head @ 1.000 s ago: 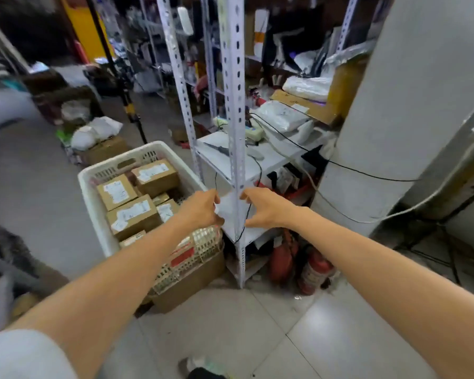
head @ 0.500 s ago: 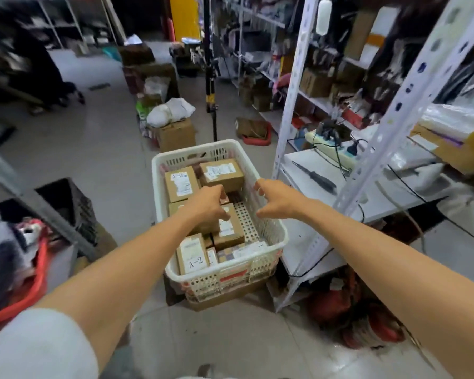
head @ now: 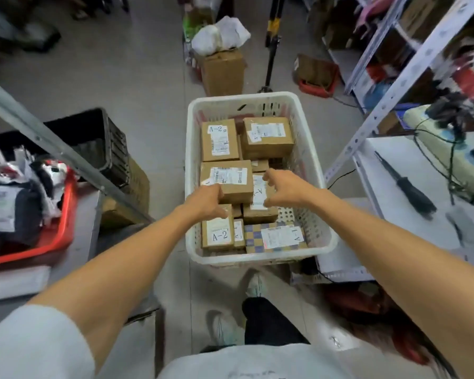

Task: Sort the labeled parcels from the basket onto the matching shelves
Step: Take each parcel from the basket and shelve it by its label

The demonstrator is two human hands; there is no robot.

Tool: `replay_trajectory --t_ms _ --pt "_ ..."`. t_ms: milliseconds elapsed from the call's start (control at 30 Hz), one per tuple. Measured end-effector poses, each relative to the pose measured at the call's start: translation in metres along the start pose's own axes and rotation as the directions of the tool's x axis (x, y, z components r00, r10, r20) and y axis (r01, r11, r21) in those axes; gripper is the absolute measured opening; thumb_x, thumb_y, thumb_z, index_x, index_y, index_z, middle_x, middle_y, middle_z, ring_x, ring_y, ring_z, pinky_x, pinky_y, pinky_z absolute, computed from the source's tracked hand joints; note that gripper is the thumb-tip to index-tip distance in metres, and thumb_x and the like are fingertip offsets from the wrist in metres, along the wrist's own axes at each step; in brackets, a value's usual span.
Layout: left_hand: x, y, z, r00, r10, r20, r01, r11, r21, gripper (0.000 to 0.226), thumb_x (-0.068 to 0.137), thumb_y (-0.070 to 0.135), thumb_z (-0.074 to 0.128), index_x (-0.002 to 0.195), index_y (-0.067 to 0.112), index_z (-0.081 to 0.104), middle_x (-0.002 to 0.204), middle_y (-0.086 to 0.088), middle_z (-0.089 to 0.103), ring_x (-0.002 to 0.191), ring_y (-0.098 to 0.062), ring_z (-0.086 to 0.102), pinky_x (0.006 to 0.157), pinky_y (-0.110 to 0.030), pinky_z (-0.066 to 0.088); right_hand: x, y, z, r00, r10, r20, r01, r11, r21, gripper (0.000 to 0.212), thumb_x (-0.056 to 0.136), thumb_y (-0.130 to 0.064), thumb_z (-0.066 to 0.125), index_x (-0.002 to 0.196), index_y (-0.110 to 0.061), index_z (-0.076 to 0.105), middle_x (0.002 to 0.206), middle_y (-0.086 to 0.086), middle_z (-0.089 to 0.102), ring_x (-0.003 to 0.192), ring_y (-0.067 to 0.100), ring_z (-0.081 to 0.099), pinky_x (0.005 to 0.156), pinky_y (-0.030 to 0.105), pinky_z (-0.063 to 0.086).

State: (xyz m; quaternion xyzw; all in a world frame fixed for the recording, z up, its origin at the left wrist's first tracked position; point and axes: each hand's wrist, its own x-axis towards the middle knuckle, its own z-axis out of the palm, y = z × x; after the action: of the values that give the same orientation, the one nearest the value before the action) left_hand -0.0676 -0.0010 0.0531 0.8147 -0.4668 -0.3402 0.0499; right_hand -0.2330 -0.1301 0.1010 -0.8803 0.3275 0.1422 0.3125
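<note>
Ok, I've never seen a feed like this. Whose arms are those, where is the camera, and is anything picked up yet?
There is no machine here. Those are a person's two bare arms, seen from one wide-angle camera worn on their head and looking down. Below them a white basket holds labeled cardboard parcels. The left hand touches the near corner of a brown parcel; whether it grips it is unclear. The right hand hovers beside it, fingers loosely spread, holding nothing. A metal shelf stands to the right.
</note>
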Motion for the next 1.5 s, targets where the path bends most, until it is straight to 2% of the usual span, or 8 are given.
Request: replay_trajectory --t_ms 267,533,667,800,900,1067,1233,1500 --pt "0.059 -0.038 0.045 0.976 -0.181 0.124 0.186 0.982 -0.027 0.058 0.076 0.031 0.075 0.125 0.013 0.049 0.118 -0.008 0.059 0.104 -0.025 0.058 0.088 -0.041 0.05 0.096 0.039 0.057 0.965 0.015 0.264 -0.019 1.0 0.013 0.056 0.079 -0.02 0.069 0.128 -0.006 0.045 0.121 0.011 0.057 0.107 0.027 0.055 0.088 0.039 0.051" --pt "0.111 -0.064 0.115 0.947 -0.256 0.194 0.273 0.96 -0.065 0.058 0.081 0.019 0.069 0.132 0.012 0.042 0.125 -0.01 0.053 0.109 -0.029 0.054 0.085 -0.035 0.046 0.151 0.079 0.153 0.886 0.218 0.408 -0.321 0.925 0.203 0.054 0.082 -0.021 0.074 0.125 0.001 0.049 0.098 0.006 0.055 0.091 0.021 0.053 0.07 0.029 0.041" --pt "0.128 -0.08 0.13 0.957 -0.265 0.118 0.274 0.96 -0.065 0.059 0.082 0.002 0.06 0.135 0.003 0.034 0.131 -0.018 0.043 0.113 -0.034 0.051 0.091 -0.044 0.048 0.169 0.072 0.203 0.871 0.291 0.397 -0.46 0.768 0.446 0.074 0.082 -0.034 0.074 0.14 -0.008 0.037 0.135 0.01 0.05 0.117 0.024 0.051 0.082 0.026 0.04" --pt "0.143 -0.089 0.133 0.952 -0.3 0.062 0.305 0.947 -0.098 0.065 0.076 0.006 0.072 0.131 0.005 0.038 0.131 -0.015 0.041 0.118 -0.031 0.046 0.096 -0.038 0.043 0.179 0.054 0.239 0.883 0.306 0.356 -0.467 0.635 0.615 0.049 0.081 -0.028 0.075 0.117 -0.021 0.042 0.122 0.001 0.054 0.107 0.013 0.051 0.081 0.019 0.043" --pt "0.143 -0.091 0.136 0.954 -0.292 0.066 0.299 0.946 -0.127 0.067 0.075 0.007 0.073 0.131 0.004 0.036 0.133 -0.015 0.036 0.123 -0.029 0.039 0.101 -0.037 0.04 0.185 0.052 0.252 0.884 0.335 0.327 -0.466 0.57 0.676 0.066 0.079 -0.018 0.077 0.128 -0.01 0.034 0.126 0.005 0.058 0.112 0.017 0.055 0.085 0.025 0.044" --pt "0.143 -0.084 0.15 0.964 -0.266 -0.014 0.259 0.948 -0.184 0.084 0.075 -0.004 0.065 0.144 0.004 0.018 0.141 -0.017 0.021 0.129 -0.029 0.024 0.111 -0.033 0.029 0.191 0.062 0.254 0.867 0.344 0.361 -0.496 0.531 0.687 0.064 0.081 -0.008 0.073 0.133 -0.007 0.035 0.116 0.001 0.058 0.099 0.01 0.054 0.072 0.015 0.045" --pt "0.141 -0.074 0.168 0.954 -0.295 -0.056 0.285 0.948 -0.14 0.102 0.079 -0.001 0.067 0.15 0.003 -0.006 0.154 -0.021 -0.001 0.141 -0.034 0.007 0.117 -0.038 0.016 0.194 0.074 0.26 0.85 0.355 0.391 -0.523 0.47 0.711 0.066 0.082 -0.001 0.071 0.137 -0.008 0.036 0.124 0.01 0.062 0.108 0.021 0.062 0.088 0.034 0.053" --pt "0.136 -0.066 0.183 0.895 -0.348 -0.278 0.239 0.901 -0.361 0.109 0.068 -0.01 0.073 0.152 0.009 0.006 0.153 -0.014 0.012 0.138 -0.028 0.016 0.114 -0.03 0.022 0.189 0.092 0.258 0.848 0.346 0.401 -0.518 0.378 0.768 0.059 0.084 0.004 0.066 0.137 -0.01 0.044 0.125 0.009 0.063 0.109 0.021 0.062 0.095 0.038 0.051"
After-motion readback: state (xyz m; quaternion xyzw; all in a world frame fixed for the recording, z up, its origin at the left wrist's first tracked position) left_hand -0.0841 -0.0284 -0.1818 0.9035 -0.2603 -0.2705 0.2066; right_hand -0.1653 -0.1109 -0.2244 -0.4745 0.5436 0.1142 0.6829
